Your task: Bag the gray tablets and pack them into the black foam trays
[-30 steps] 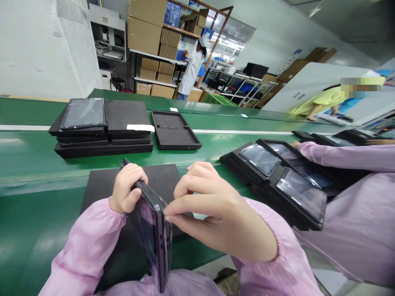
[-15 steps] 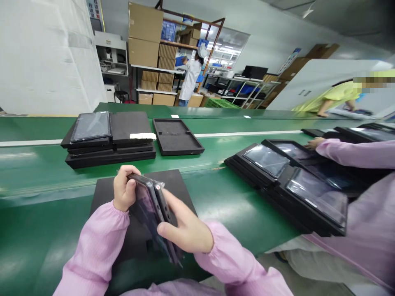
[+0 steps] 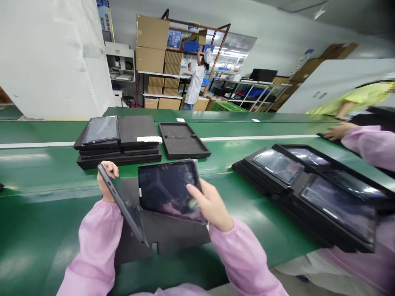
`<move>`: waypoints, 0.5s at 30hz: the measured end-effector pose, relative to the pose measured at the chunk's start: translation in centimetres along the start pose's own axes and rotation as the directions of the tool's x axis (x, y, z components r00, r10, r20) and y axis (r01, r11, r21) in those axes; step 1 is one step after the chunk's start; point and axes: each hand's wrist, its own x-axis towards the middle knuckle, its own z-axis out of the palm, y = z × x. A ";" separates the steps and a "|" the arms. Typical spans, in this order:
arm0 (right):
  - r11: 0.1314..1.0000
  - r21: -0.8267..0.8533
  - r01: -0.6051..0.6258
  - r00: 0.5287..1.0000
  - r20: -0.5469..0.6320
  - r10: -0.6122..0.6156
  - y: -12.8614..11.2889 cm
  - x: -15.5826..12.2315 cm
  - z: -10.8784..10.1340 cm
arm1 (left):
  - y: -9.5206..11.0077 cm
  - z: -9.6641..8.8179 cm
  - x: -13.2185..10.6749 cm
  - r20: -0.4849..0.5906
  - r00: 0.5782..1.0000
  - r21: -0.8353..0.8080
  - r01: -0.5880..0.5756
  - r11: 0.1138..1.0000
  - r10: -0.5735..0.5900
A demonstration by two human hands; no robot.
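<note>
Green worktop (image 3: 46, 213): trays (image 3: 293, 203) hold tablets (image 3: 277, 164), left hand (image 3: 106, 176) one tablet (image 3: 121, 201), right hand (image 3: 216, 204) another tablet (image 3: 166, 187).

Green bench (image 3: 253, 226) | left: black tray stack (image 3: 123, 159) | beside: shallow tray (image 3: 182, 144) | front: black slab (image 3: 182, 236) | right: black trays (image 3: 294, 213)

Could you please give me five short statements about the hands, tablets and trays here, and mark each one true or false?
1. The left hand holds a tablet that is seen nearly edge-on. True.
2. The right hand holds nothing. False: the right hand grips a second tablet by its side.
3. An open black tray lies to the right of the black stack in the picture. True.
4. The two held tablets are pressed flat together. False: they are held at different angles, one in each hand.
5. A tablet lies on top of the black stack. True.
</note>
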 end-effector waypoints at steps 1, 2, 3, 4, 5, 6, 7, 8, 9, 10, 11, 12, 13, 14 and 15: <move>0.998 0.059 -0.029 0.999 -0.020 0.030 0.0 0.6 -0.9 | -0.4 -0.4 0.2 -0.050 0.999 -0.042 0.015 0.999 -0.017; 0.990 0.130 -0.056 0.997 -0.054 0.063 -0.1 1.3 -1.8 | -0.7 -0.8 0.4 -0.083 0.996 -0.077 0.029 0.997 -0.036; 0.976 0.203 -0.073 0.990 -0.105 0.095 -0.3 2.1 -2.5 | -0.9 -1.0 0.5 -0.093 0.994 -0.099 0.042 0.994 -0.052; 0.958 0.278 -0.073 0.977 -0.173 0.125 -0.6 3.1 -2.9 | -1.1 -1.1 0.6 -0.095 0.993 -0.116 0.056 0.992 -0.067; 0.934 0.354 -0.052 0.953 -0.261 0.152 -1.1 4.3 -2.9 | -1.2 -1.1 0.6 -0.098 0.992 -0.131 0.070 0.989 -0.083; 0.903 0.430 -0.012 0.921 -0.347 0.178 -1.6 5.7 -2.6 | -1.2 -1.1 0.6 -0.102 0.990 -0.144 0.082 0.986 -0.097; 0.860 0.509 0.035 0.886 -0.414 0.209 -2.2 7.3 -1.7 | -1.2 -1.1 0.6 -0.107 0.988 -0.154 0.093 0.984 -0.110; 0.800 0.594 0.081 0.855 -0.454 0.250 -2.8 9.1 -0.5 | -1.2 -1.0 0.5 -0.111 0.986 -0.162 0.103 0.981 -0.122; 0.729 0.675 0.116 0.845 -0.453 0.286 -3.5 11.1 1.2 | -1.1 -0.9 0.4 -0.114 0.985 -0.168 0.114 0.979 -0.134; 0.640 0.757 0.131 0.845 -0.423 0.328 -4.2 13.0 3.0 | -0.9 -0.8 0.3 -0.115 0.983 -0.172 0.123 0.977 -0.144; 0.546 0.830 0.114 0.867 -0.352 0.354 -4.8 15.0 5.0 | -0.8 -0.7 0.2 -0.116 0.982 -0.173 0.131 0.976 -0.152; 0.513 0.854 0.083 0.882 -0.303 0.361 -5.4 17.0 7.0 | -0.7 -0.6 0.1 -0.116 0.980 -0.171 0.138 0.976 -0.159; 0.492 0.869 0.049 0.896 -0.256 0.363 -5.8 18.8 9.0 | -0.6 -0.6 0.0 -0.114 0.980 -0.166 0.143 0.976 -0.163; 0.477 0.879 0.011 0.905 -0.212 0.368 -6.2 20.5 10.8 | -0.5 -0.6 0.0 -0.103 0.981 -0.156 0.149 0.976 -0.166; 0.473 0.881 -0.023 0.907 -0.180 0.380 -6.4 22.0 12.4 | -0.5 -0.5 -0.1 -0.083 0.982 -0.140 0.155 0.978 -0.168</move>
